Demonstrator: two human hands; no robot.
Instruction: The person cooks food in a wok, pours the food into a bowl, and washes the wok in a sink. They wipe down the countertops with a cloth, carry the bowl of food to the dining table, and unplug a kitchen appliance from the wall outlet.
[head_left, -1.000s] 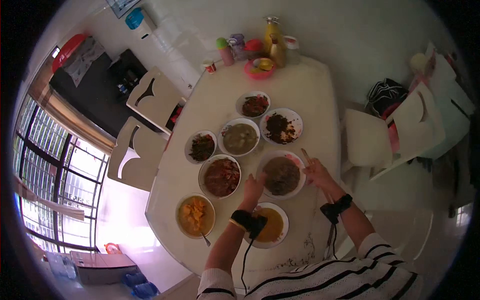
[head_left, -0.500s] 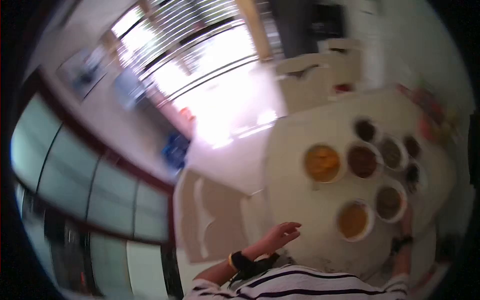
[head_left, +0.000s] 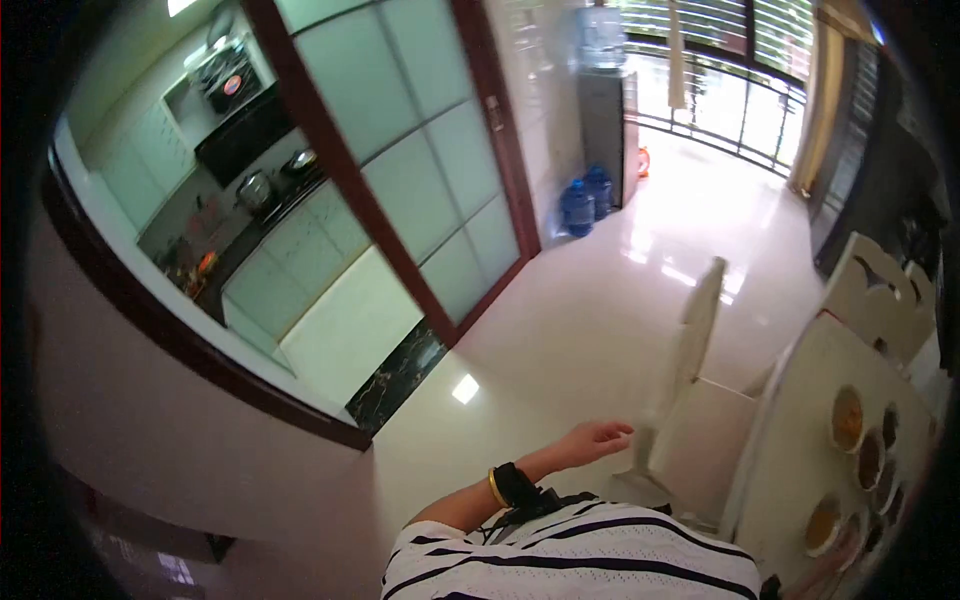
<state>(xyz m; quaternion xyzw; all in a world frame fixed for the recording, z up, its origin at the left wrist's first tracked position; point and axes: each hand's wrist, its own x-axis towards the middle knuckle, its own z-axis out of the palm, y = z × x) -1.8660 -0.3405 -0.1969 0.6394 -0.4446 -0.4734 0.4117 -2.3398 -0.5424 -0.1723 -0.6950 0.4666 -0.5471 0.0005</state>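
Note:
My left hand hangs in the air in front of my body, its fingers loosely extended and holding nothing. It is nearest to a pale chair beside the table. At the lower right, what looks like my right hand is a dim pinkish shape among the bowls; its fingers cannot be made out. A bowl of yellowish food is close to it on the table. Further back are a bowl of orange food, a bowl of dark reddish-brown food and several more bowls, partly overlapping.
The pale table runs along the right, with more chairs behind it. Ahead, blue water bottles stand on the shiny floor by a water dispenser. A glass sliding door borders the kitchen at left.
My view has swung left, so the table and bowls now lie at the far right and the kitchen shows. My left hand stays raised and empty; my right hand is much less visible.

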